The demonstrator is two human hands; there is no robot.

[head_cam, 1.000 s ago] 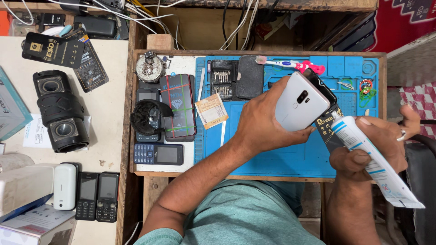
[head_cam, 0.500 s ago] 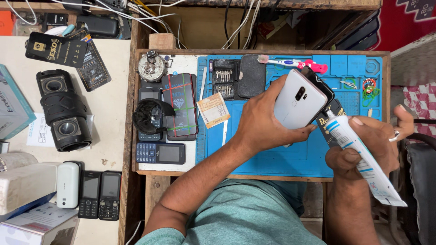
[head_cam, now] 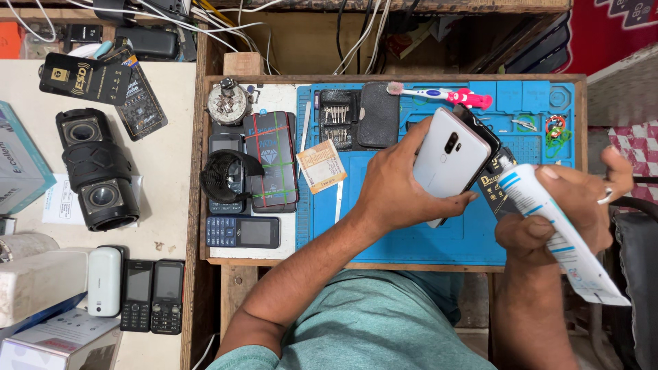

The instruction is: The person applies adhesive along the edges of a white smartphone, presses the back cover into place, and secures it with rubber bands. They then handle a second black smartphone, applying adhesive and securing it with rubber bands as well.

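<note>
From the head camera I look straight down on a wooden workbench point(head_cam: 226, 68) covered by a blue repair mat point(head_cam: 411, 233). My left hand point(head_cam: 397, 195) comes in from the lower centre, forearm angled up and to the right, and is clamped around a white smartphone point(head_cam: 449, 161), thumb along its lower edge and fingers wrapped behind the left side; the phone is held tilted above the mat, back cover and camera lens facing up, a dark edge showing along its right side. My right hand point(head_cam: 569, 205) sits at the right edge of the view, wrist bent inward, fingers closed on a white adhesive tube point(head_cam: 548, 223) whose nozzle touches or nearly touches the phone's right edge. A pink-and-white toothbrush point(head_cam: 442, 94) lies along the top of the mat, beside a black screwdriver bit case point(head_cam: 339, 116). Left of the mat rest a dark phone marked with red and green lines point(head_cam: 271, 161), a small black fan point(head_cam: 226, 175) and a blue keypad phone point(head_cam: 241, 231). On the pale table point(head_cam: 171, 171) further left stand a black portable speaker point(head_cam: 96, 168) and two black keypad phones point(head_cam: 152, 296).
</note>
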